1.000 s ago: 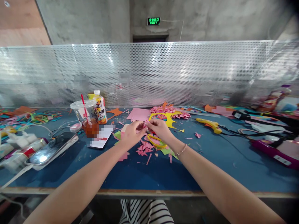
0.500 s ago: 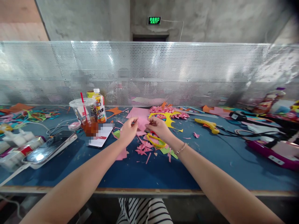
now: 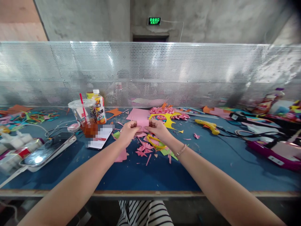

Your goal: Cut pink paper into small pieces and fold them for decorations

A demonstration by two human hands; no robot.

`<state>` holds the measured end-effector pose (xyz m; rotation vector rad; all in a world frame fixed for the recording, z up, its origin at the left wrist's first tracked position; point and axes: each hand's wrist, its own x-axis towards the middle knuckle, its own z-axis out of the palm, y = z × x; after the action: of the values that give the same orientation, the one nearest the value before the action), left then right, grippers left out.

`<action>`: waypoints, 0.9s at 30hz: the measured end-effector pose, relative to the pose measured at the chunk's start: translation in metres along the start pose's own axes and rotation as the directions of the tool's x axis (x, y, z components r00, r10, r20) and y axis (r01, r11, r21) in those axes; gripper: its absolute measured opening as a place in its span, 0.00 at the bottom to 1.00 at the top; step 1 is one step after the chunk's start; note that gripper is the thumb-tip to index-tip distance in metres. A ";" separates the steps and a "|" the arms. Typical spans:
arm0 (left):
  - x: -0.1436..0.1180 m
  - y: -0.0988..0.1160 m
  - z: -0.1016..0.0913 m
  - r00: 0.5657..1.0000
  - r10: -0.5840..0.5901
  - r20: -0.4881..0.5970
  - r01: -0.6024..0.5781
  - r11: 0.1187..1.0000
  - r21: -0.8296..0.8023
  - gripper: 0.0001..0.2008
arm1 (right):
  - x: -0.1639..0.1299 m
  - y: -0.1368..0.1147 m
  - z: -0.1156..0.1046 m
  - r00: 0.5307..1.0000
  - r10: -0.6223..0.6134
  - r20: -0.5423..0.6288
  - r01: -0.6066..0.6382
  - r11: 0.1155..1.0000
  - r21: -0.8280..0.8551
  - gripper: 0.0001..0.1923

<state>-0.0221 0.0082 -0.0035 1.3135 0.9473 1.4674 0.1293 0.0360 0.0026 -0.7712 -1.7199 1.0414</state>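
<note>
Between my hands is a small piece of pink paper (image 3: 142, 123), raised a little over the table and pinched from both sides. My left hand (image 3: 129, 131) is closed on its left edge, and my right hand (image 3: 158, 129) grips its right edge; the thumbs meet near the lower middle. Yellow-handled scissors (image 3: 156, 142) lie just below my right hand, their blades hard to make out. Pink paper cutouts (image 3: 144, 148) and green scraps (image 3: 168, 153) are scattered beneath. Behind the hands lies a larger pink sheet (image 3: 137, 114), beside a yellow sheet with round holes (image 3: 167, 119).
To the left stand a plastic cup (image 3: 82, 116) with a red straw, a drink bottle (image 3: 99, 106), and phones (image 3: 48, 149) with cables. On the right are a yellow glue gun (image 3: 208, 125) and a purple device (image 3: 272, 153). A perforated metal screen (image 3: 150, 72) rises behind the table.
The pink paper has turned from a tilted, pointed position to a squarer one with a straight upper edge. My hands have drawn closer together along its lower part.
</note>
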 end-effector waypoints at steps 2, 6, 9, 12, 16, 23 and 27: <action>0.001 -0.001 -0.001 0.999 -0.021 0.029 0.022 0.999 -0.024 0.07 | -0.001 0.001 0.001 1.000 0.006 0.002 -0.006 1.000 -0.026 0.09; 0.002 -0.001 -0.002 0.997 -0.062 0.041 0.065 0.995 -0.081 0.06 | -0.001 0.001 0.001 0.998 0.061 -0.011 -0.061 0.998 0.015 0.07; 0.002 0.001 -0.002 0.991 -0.133 0.022 0.135 0.970 -0.201 0.05 | -0.002 0.000 0.001 0.992 0.126 -0.032 -0.121 0.983 0.135 0.07; 0.004 0.002 -0.003 0.980 -0.194 0.033 0.195 0.937 -0.291 0.08 | -0.002 -0.004 0.001 0.982 0.184 -0.030 -0.167 0.941 0.294 0.10; 0.005 0.004 -0.006 0.978 -0.201 0.056 0.208 0.929 -0.307 0.09 | -0.003 -0.008 0.000 0.972 0.236 -0.006 -0.217 0.902 0.373 0.10; 0.001 0.008 -0.004 0.989 -0.143 0.033 0.146 0.970 -0.195 0.04 | -0.004 -0.008 0.000 0.976 0.217 0.015 -0.208 0.914 0.348 0.06; -0.001 0.007 -0.002 0.996 -0.077 0.049 0.080 0.995 -0.065 0.10 | -0.004 -0.008 -0.001 0.988 0.154 0.029 -0.154 0.925 0.348 0.09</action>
<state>-0.0253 0.0055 0.0030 1.2430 0.9017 1.3909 0.1316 0.0290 0.0084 -0.6808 -1.4338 1.4100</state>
